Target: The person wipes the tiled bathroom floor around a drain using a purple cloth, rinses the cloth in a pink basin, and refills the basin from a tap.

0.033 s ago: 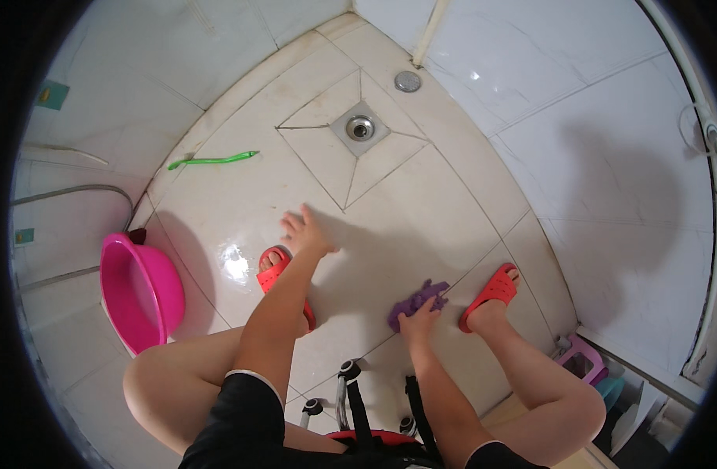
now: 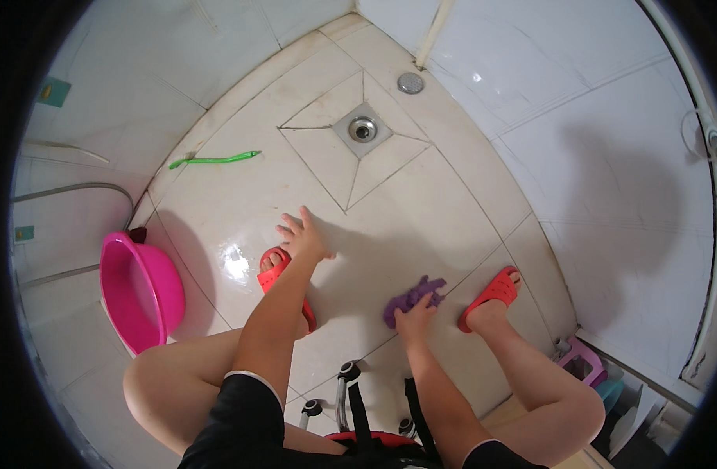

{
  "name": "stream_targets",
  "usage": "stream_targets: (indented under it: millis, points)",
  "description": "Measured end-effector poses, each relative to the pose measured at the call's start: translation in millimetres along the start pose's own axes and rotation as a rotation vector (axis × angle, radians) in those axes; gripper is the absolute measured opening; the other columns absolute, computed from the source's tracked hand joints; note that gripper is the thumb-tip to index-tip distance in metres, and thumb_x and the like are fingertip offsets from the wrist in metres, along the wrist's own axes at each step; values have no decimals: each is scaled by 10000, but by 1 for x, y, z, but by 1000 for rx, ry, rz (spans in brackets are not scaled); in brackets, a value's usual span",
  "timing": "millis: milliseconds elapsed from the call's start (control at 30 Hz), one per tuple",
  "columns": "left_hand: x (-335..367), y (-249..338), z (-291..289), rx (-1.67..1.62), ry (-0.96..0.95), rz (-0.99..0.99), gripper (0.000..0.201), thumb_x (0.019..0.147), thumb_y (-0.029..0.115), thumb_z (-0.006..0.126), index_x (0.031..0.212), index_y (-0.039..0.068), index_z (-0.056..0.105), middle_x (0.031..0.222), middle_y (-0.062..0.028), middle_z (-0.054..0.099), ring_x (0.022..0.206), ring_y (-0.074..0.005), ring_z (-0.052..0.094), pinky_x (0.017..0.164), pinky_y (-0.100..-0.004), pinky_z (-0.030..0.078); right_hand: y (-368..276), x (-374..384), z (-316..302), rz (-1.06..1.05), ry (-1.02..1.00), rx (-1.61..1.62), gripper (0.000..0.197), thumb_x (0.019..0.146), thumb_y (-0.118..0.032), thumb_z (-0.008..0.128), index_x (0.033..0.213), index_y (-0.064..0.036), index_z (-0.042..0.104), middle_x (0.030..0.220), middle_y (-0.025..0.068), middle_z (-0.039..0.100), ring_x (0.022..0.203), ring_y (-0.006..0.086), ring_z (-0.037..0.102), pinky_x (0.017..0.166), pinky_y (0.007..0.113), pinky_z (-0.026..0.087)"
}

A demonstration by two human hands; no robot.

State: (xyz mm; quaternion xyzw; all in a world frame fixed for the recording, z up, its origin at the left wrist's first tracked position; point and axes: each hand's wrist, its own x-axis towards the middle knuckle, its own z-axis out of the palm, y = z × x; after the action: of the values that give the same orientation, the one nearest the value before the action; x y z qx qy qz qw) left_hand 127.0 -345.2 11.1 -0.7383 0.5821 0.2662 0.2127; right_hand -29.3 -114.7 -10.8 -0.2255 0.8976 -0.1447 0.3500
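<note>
My right hand (image 2: 415,319) rests on a crumpled purple cloth (image 2: 401,303), its fingers pressed around it on the beige tiled floor (image 2: 390,234). Stretched out ahead of my left foot, my left hand (image 2: 304,238) holds nothing and has its fingers spread. Directly below that hand is a red slipper (image 2: 272,270) on my left foot. A second red slipper (image 2: 495,292), on my right foot, stands to the right of the cloth.
A square metal floor drain (image 2: 362,130) lies far ahead, with a round drain cover (image 2: 410,83) beyond it. Near the left wall are a green stick-like tool (image 2: 216,160) and a pink basin (image 2: 171,293). Chair casters (image 2: 348,370) stand close to me. A purple plastic stool (image 2: 582,361) is at right.
My right hand and the purple cloth have shifted slightly left and away from me. My left hand stays nearly in place, still spread.
</note>
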Motion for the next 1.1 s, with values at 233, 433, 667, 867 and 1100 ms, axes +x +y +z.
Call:
stream_targets:
  millis: [233, 433, 667, 867, 1100]
  points:
    - [5, -20, 0, 19, -75, -35, 1302, 488, 308, 866, 1423, 189, -31, 1449, -247, -66, 1320, -478, 33, 949, -568, 371, -160, 85, 58, -213, 130, 83, 904, 639, -138, 745, 1341, 67, 213, 1177, 342, 323, 1090, 432, 395, 956, 413, 340]
    - [6, -3, -6, 35, -113, -38, 1323, 478, 305, 873, 1422, 194, -46, 1444, -258, -83, 1311, -498, 20, 954, -573, 367, -259, 195, 63, -259, 133, 263, 617, 664, -112, 679, 1200, 46, 418, 1112, 298, 445, 1034, 408, 451, 911, 438, 371]
    - [8, -7, -7, 7, -132, -53, 1303, 490, 264, 868, 1424, 195, -37, 1440, -266, -82, 1307, -506, 16, 953, -578, 363, -156, 99, 73, -464, 330, 314, 568, 683, -161, 647, 1182, 33, 456, 1105, 247, 481, 1013, 380, 465, 909, 438, 371]
    - [35, -36, 60, 125, 153, -76, 1308, 478, 271, 869, 1422, 187, -32, 1436, -273, -75, 1304, -510, 12, 937, -575, 384, -168, 28, 95, -260, 147, 123, 718, 693, -203, 694, 1271, 34, 341, 1157, 270, 393, 1072, 415, 413, 935, 451, 356]
    - [12, 1, -12, 28, -169, -42, 1291, 516, 256, 853, 1420, 192, -68, 1432, -275, -117, 1301, -519, -17, 951, -586, 361, -288, 165, 80, -411, 200, 15, 567, 713, -137, 650, 1209, -5, 409, 1111, 225, 438, 1027, 378, 478, 864, 425, 422]
